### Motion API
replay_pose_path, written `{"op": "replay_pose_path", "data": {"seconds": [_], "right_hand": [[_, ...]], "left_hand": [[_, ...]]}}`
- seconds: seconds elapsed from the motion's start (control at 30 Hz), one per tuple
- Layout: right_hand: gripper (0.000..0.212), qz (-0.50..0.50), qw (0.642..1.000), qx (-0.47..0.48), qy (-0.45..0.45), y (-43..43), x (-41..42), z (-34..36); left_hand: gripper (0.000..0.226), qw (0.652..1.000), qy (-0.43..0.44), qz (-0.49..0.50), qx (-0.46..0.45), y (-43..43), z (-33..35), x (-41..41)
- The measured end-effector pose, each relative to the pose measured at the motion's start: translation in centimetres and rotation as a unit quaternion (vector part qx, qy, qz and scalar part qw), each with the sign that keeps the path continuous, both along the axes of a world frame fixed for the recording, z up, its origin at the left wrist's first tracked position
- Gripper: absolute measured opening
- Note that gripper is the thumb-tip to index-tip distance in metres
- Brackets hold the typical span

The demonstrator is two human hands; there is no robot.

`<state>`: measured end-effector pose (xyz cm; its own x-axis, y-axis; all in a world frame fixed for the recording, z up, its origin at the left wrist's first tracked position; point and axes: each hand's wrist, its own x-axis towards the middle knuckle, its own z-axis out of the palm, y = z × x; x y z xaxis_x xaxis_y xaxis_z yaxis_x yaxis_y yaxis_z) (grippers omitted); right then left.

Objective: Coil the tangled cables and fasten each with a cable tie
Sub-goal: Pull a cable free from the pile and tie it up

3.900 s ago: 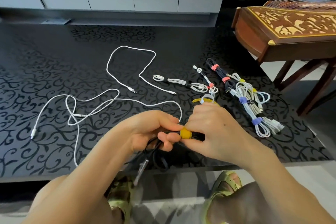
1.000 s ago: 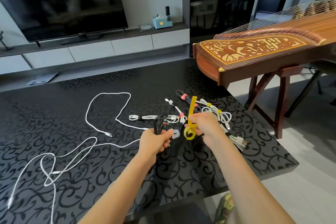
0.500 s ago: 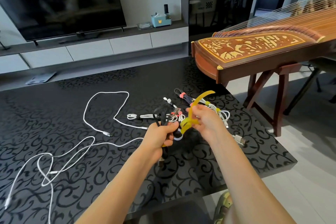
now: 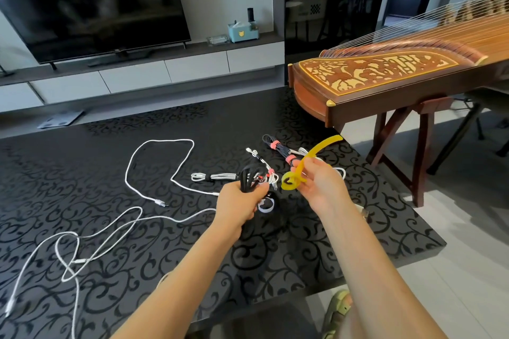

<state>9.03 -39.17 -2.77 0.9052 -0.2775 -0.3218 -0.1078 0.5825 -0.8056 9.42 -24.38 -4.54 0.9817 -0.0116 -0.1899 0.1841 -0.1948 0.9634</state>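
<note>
Fastening of the black cable coil (image 4: pixel 249 175) with the yellow cable tie (image 4: pixel 298 170); wrap not yet made.
Gripped by the left hand (image 4: pixel 239 203), fingers curled tight round its middle, the black cable coil is held over the surface (image 4: pixel 358 228); the yellow cable tie is pinched between thumb and fingers of the right hand (image 4: pixel 321 186), its curled end close beside the coil but apart, its tail pointing up and away; by judgement, the loops should be kept squeezed together while the tie is passed round the coil's waist, drawn snug and pressed onto itself; a slackened grip would likely let the loops spring open; both forearms are stretched forward, the hands near each other.
</note>
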Motion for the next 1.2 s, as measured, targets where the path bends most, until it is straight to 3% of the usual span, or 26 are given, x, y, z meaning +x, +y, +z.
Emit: {"op": "replay_pose_path", "data": {"seconds": [0.13, 0.27, 0.47, 0.63, 0.73, 0.83, 1.03, 1.13, 1.2], "right_hand": [[0.016, 0.027, 0.999, 0.017, 0.02, 0.7, 0.2, -0.3], [0.016, 0.037, 0.999, 0.02, 0.019, 1.2, 0.5, -0.7], [0.029, -0.125, 0.985, 0.115, -0.014, -1.3, 1.2, -0.2], [0.023, -0.116, 0.985, -0.114, 0.049, -1.0, 0.7, -0.7], [0.021, -0.086, 0.976, -0.185, 0.078, -0.7, 0.2, -1.1], [0.028, -0.081, 0.962, -0.25, 0.071, -0.9, 0.1, -1.4], [0.055, -0.017, 0.917, -0.397, 0.036, 1.3, -0.4, -1.9], [0.055, 0.048, 0.916, -0.396, 0.05, 3.3, -0.9, -2.3], [0.043, 0.101, 0.92, -0.371, 0.069, 4.8, -1.3, -2.3]], "left_hand": [[0.026, 0.997, -0.019, -0.064, -0.047, -1.0, 1.2, -0.4], [0.019, 0.994, -0.01, -0.103, -0.033, -1.6, 1.6, -0.7], [0.008, 0.997, 0.021, -0.065, -0.038, -0.8, 0.8, -0.9], [0.016, 0.996, 0.052, -0.077, -0.002, 0.5, 0.3, -0.5], [0.012, 0.993, 0.075, -0.093, -0.008, 0.8, 0.6, -0.3], [0.011, 0.978, 0.136, -0.089, -0.131, 1.5, 1.6, -0.8], [0.046, 0.928, 0.15, -0.145, -0.307, 5.1, 2.6, -1.8], [0.057, 0.909, 0.167, -0.142, -0.355, 6.4, 2.7, -2.2], [0.054, 0.906, 0.183, -0.142, -0.355, 6.8, 2.7, -2.5]]}}
